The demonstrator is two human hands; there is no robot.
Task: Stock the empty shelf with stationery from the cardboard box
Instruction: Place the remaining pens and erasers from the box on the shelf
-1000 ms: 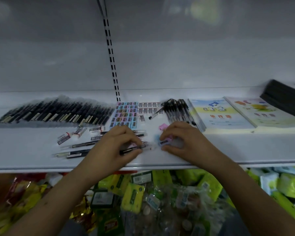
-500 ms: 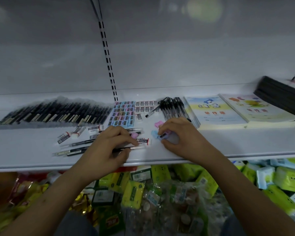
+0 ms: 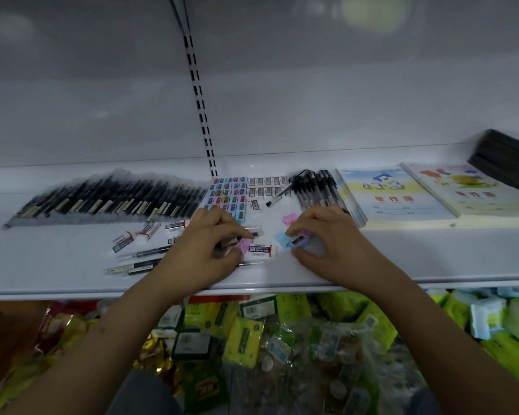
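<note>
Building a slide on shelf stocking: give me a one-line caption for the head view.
Left hand and right hand gather small pastel erasers on a white shelf beside rows of pens.

Both hands down on the white shelf (image 3: 57, 265), sorting little erasers.

Left hand (image 3: 206, 250) pinches a pink eraser (image 3: 246, 244) right next to a white boxed eraser (image 3: 260, 249); right hand (image 3: 330, 241) holds a blue and purple eraser (image 3: 294, 241). Behind them: a row of black pens (image 3: 108, 196), a grid of coloured erasers (image 3: 228, 194), more pens (image 3: 315, 190) and two workbooks (image 3: 396, 196). Snack packets (image 3: 243, 336) sit on the level below.
</note>
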